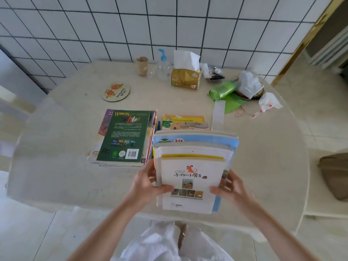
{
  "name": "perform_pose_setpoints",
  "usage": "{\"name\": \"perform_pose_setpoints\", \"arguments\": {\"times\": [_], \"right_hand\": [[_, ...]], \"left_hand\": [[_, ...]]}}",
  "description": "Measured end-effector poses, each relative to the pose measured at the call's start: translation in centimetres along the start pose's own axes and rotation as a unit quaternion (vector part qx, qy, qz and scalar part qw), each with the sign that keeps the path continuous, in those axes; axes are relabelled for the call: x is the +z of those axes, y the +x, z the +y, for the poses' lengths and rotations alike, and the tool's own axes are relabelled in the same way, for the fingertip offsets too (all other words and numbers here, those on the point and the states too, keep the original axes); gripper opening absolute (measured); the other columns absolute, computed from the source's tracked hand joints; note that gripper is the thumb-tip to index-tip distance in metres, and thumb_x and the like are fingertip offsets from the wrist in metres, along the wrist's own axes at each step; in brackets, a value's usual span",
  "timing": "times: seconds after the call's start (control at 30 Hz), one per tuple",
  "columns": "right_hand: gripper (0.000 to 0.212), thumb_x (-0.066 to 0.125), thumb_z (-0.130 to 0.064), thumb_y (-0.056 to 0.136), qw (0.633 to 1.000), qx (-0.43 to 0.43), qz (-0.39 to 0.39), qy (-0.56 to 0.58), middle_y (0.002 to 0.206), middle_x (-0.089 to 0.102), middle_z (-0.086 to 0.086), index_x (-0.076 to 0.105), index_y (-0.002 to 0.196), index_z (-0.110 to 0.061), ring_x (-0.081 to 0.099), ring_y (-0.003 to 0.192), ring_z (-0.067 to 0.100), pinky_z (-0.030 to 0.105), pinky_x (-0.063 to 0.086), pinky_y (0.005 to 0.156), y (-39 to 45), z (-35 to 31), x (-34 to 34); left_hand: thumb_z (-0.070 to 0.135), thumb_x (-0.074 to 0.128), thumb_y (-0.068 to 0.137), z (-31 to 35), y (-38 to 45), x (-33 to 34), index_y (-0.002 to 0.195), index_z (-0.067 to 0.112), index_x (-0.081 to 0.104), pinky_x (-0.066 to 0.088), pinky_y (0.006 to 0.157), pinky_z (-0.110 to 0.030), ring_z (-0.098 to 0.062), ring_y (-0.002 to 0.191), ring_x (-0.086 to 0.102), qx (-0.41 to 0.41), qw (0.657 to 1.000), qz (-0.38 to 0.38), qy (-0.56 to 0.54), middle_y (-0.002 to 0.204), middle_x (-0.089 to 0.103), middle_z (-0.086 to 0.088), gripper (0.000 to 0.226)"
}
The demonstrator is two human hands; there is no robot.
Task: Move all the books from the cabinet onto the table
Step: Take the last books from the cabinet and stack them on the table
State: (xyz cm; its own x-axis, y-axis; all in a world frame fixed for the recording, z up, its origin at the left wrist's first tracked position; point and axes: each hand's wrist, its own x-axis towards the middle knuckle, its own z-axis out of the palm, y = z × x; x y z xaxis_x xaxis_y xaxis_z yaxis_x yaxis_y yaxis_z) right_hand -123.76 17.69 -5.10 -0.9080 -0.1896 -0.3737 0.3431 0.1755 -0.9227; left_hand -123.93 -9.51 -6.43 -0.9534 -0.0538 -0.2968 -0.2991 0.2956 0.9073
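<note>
I hold a stack of several books (192, 166) over the near side of the round table (66, 147). The top book is white with a small orange dog on its cover. My left hand (148, 185) grips the stack's left edge and my right hand (228, 187) grips its right edge, thumbs on top. To the left, a pile of books (122, 136) lies on the table, topped by a green book face down. Behind the held stack lies a yellow and orange book (185, 122). The cabinet is out of view.
At the table's far edge stand a tissue box (185, 78), a pump bottle (163, 66) and a brown cup (142, 65). A round coaster (116, 92) lies left of centre. A green bag roll (223, 90) and crumpled paper (249, 84) sit at the right.
</note>
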Motion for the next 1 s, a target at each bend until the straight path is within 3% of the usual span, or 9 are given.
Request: {"name": "perform_pose_setpoints", "arguments": {"times": [0.1,0.23,0.43,0.57,0.63,0.7,0.77,0.9,1.0], "right_hand": [[0.051,0.077,-0.005,0.073,0.999,0.016,-0.013,0.037,0.113,0.072,-0.003,0.061,0.114,-0.028,0.067,0.107,0.02,0.043,0.053,0.093,1.4,-2.5,-0.7],[0.046,0.072,-0.013,0.079,0.997,0.033,-0.003,0.065,0.114,0.071,-0.002,0.059,0.118,-0.034,0.068,0.103,0.024,0.053,0.052,0.092,3.5,-4.9,-1.1],[0.027,0.059,-0.02,0.091,0.996,0.004,0.089,0.015,0.108,0.072,-0.011,0.059,0.115,-0.033,0.067,0.101,0.01,0.042,0.052,0.094,7.2,-6.0,0.1],[0.045,0.055,-0.039,0.083,0.988,0.005,0.149,-0.049,0.115,0.068,-0.013,0.048,0.127,-0.041,0.065,0.107,0.016,0.047,0.052,0.094,8.7,-5.5,1.4],[0.07,0.056,-0.041,0.083,0.98,0.007,0.177,-0.091,0.131,0.06,-0.013,0.024,0.145,-0.041,0.059,0.118,0.017,0.041,0.045,0.1,8.9,-5.1,2.0],[0.074,0.054,-0.029,0.092,0.97,-0.009,0.208,-0.129,0.139,0.053,-0.014,0.01,0.151,-0.035,0.055,0.12,0.016,0.024,0.037,0.09,8.8,-4.8,2.6],[0.068,0.052,-0.019,0.095,0.963,-0.046,0.213,-0.158,0.141,0.049,-0.013,0.015,0.151,-0.032,0.052,0.122,0.013,0.017,0.032,0.082,8.9,-4.5,3.0],[0.053,0.052,-0.013,0.093,0.961,-0.063,0.212,-0.168,0.135,0.053,-0.008,0.036,0.141,-0.029,0.048,0.124,0.013,0.019,0.034,0.089,10.3,-3.7,3.0],[0.051,0.055,-0.011,0.091,0.964,-0.046,0.206,-0.161,0.124,0.054,-0.014,0.04,0.138,-0.026,0.051,0.11,0.006,0.006,0.032,0.079,10.9,-3.2,3.0]], "left_hand": [[0.0,0.09,0.054,2.3,1.4,-0.3,0.107,0.04,0.055,0.057,0.081,-0.036,-0.013,0.092,0.069,-0.024,0.998,0.005,-0.055,0.098,0.074,0.001,0.075],[-0.007,0.083,0.061,4.5,3.4,-0.5,0.106,0.019,0.062,0.055,0.088,-0.052,-0.029,0.093,0.071,-0.077,0.984,-0.002,-0.158,0.099,0.075,-0.007,0.056],[0.007,0.077,0.074,6.8,6.1,1.7,0.112,0.021,0.067,0.059,0.081,-0.047,-0.024,0.085,0.073,-0.121,0.971,0.07,-0.196,0.095,0.076,-0.002,0.042],[0.022,0.071,0.08,6.9,7.1,3.3,0.144,0.035,0.036,0.052,0.09,-0.037,-0.014,0.104,0.063,-0.087,0.985,0.128,-0.083,0.118,0.06,0.014,0.074],[0.021,0.068,0.082,6.7,7.1,3.6,0.145,0.039,0.031,0.045,0.083,-0.026,-0.01,0.107,0.056,-0.056,0.988,0.139,-0.047,0.118,0.054,0.017,0.075],[0.022,0.067,0.081,6.1,7.4,3.8,0.139,0.043,0.037,0.044,0.085,-0.027,-0.009,0.109,0.055,-0.035,0.989,0.144,-0.013,0.122,0.056,0.019,0.068],[0.025,0.067,0.081,5.7,7.9,3.8,0.136,0.044,0.04,0.047,0.094,-0.033,-0.01,0.114,0.056,-0.037,0.988,0.147,-0.001,0.129,0.057,0.017,0.064],[0.024,0.068,0.08,5.3,9.3,3.7,0.14,0.038,0.042,0.043,0.103,-0.034,-0.008,0.121,0.052,-0.044,0.99,0.13,0.01,0.135,0.054,0.015,0.067],[0.027,0.068,0.079,4.8,9.9,3.8,0.14,0.039,0.042,0.046,0.102,-0.04,-0.01,0.12,0.054,-0.066,0.991,0.113,0.019,0.133,0.057,0.013,0.067]]}}
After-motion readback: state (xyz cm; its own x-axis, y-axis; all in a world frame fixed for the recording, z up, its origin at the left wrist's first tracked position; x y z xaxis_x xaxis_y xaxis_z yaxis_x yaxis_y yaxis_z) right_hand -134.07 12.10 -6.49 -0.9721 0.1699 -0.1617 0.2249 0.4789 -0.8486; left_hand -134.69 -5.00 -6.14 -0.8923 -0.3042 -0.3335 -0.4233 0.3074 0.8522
